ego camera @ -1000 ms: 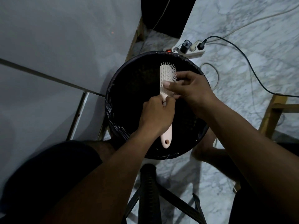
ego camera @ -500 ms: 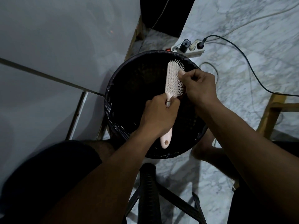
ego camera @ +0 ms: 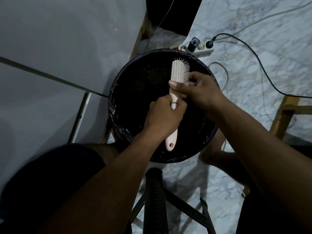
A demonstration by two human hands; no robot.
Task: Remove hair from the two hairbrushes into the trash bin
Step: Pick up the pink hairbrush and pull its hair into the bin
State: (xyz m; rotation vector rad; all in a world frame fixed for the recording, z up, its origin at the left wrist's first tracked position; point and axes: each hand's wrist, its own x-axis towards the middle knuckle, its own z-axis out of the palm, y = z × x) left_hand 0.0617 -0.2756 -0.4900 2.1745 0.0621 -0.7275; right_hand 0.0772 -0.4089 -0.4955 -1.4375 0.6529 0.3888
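A pale pink hairbrush (ego camera: 179, 70) with white bristles is held over the round black trash bin (ego camera: 118, 92), which has a black bag liner. My left hand (ego camera: 164, 115) is shut around the brush handle; the handle's end with a hole sticks out below the fist. My right hand (ego camera: 199, 89) rests on the lower part of the brush head, thumb across the back, fingers in the bristles on the right side. No hair is distinguishable against the dark bin. Only one brush is in view.
A white power strip (ego camera: 200, 49) with plugs and cables lies on the marble floor behind the bin. A grey cabinet face (ego camera: 59, 48) fills the left. A black stool frame (ego camera: 155, 196) stands below my arms. A wooden furniture leg (ego camera: 283, 114) is at right.
My right hand slid from the upper right bristles down to the lower part of the brush head, thumb now over the back. The brush has tilted slightly.
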